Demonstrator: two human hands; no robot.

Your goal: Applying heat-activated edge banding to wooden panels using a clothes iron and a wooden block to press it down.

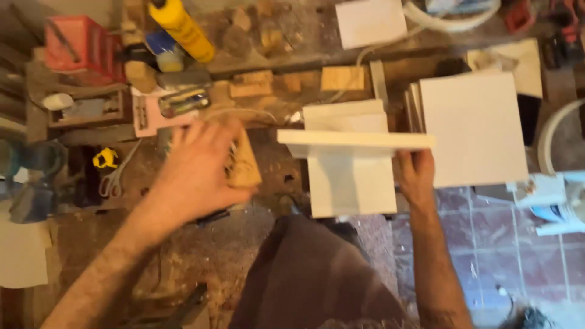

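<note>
— Looking down at the bench now: what has my left hand [198, 173] got?

— I see it curled around a small wooden block [245, 166], fingers wrapped over the top, out over the cluttered workbench [201, 244]. The picture is blurred there, so I cannot tell how tight the grip is.

— And my right hand [416, 175]?

— I have it closed on the near edge of a white board [356, 139], held edge-on and level, thumb side up against its right end. A second white panel [350, 183] lies flat just under it, and a larger white panel [475, 128] sits just beside my right hand, over the bench's edge above the tiled floor [487, 244].

— What lies near the block?

— I make out scissors [113, 176] to its left, a yellow tube [181, 27] and a red box [82, 45] at the back
</note>
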